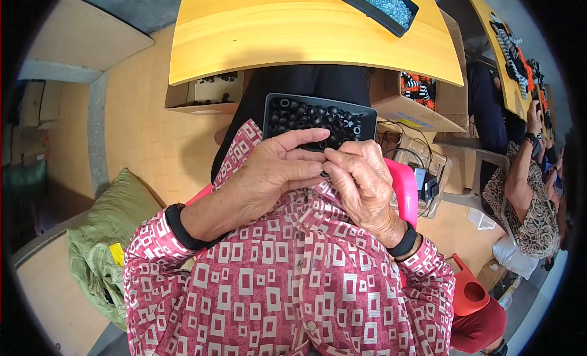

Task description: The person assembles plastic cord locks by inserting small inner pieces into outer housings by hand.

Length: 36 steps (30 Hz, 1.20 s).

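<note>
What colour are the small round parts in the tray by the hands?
The small round parts are black, best seen in the head view.

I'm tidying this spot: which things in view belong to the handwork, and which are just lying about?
In use:
small black piece, at the fingertips of the left hand and right hand
black tray of round black pieces, on the lap

Apparently lying about:
green sack, at left
white plastic bag, at right

Yellow table (244, 25): narrow tray (398, 32) near far edge. Trousered lap (287, 81): wider tray (367, 119).
</note>
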### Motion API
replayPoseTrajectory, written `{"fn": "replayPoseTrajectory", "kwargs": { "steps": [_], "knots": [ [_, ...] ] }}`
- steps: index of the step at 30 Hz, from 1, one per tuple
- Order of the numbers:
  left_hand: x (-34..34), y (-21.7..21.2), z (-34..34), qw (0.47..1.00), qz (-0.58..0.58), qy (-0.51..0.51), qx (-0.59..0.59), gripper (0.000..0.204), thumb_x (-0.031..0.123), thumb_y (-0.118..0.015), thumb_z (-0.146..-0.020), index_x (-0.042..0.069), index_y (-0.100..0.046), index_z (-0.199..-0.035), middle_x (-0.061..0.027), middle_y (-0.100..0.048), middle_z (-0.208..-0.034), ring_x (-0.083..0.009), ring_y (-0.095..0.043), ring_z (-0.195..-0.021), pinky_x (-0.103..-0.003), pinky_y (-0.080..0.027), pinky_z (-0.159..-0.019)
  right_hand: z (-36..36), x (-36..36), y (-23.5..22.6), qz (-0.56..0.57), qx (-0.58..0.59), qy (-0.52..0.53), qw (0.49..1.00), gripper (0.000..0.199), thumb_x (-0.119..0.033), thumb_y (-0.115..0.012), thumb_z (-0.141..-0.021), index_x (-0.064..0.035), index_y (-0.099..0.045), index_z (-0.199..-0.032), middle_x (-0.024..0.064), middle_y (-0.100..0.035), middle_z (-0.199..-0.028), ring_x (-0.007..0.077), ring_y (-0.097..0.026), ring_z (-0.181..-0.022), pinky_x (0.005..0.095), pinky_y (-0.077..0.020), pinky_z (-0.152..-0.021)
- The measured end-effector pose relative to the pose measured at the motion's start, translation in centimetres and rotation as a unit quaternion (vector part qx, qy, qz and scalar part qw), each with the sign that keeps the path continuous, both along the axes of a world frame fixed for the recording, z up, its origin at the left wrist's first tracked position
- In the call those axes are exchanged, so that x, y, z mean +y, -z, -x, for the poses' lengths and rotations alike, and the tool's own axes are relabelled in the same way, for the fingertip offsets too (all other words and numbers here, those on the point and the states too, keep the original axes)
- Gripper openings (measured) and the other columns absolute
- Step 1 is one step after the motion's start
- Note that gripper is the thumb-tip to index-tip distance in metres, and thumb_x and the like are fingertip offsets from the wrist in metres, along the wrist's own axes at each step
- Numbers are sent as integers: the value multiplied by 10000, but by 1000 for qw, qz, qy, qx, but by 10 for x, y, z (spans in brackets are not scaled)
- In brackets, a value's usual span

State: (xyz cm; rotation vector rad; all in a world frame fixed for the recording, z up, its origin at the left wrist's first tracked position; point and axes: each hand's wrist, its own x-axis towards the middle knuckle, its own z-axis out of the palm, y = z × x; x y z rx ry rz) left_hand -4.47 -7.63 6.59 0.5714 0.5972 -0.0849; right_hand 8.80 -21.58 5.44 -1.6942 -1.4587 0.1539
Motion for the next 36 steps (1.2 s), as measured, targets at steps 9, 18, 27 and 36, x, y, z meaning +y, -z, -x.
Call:
{"fn": "replayPoseTrajectory", "kwargs": {
  "steps": [9,18,27,36],
  "knots": [
    [3,-3,0,999,16,-3,-47,542,46,-615,-892,61,-397,-1388,-114,-628,-1136,-174,-624,-1028,-295,-531,-898,0,-9,-15,47,149,-13,988,443,18,-763,-678,-23,-644,-1103,94,-570,-991,200,-555,-863,288,-478,-727],
    [2,-3,-4,993,-103,2,-63,501,33,-608,-894,65,-444,-1367,-91,-670,-1045,-109,-644,-902,-205,-532,-791,1,-5,-21,32,92,1,995,425,27,-769,-658,-33,-656,-1064,85,-579,-1008,209,-553,-918,292,-465,-766],
    [-2,-5,-5,994,-83,-26,-71,492,22,-603,-896,65,-450,-1362,-87,-663,-1044,-103,-634,-908,-221,-532,-815,-3,-2,-22,10,-17,14,1000,432,-67,-788,-639,-40,-646,-1046,78,-588,-909,253,-546,-821,354,-427,-724],
    [-2,-8,-10,985,-164,6,-57,189,88,-678,-859,2,-656,-1025,-39,-660,-912,-80,-606,-819,-209,-501,-739,-9,-1,-33,18,-83,-4,996,443,-32,-781,-664,-34,-641,-1084,102,-598,-950,266,-560,-861,361,-462,-750]
  ]
}}
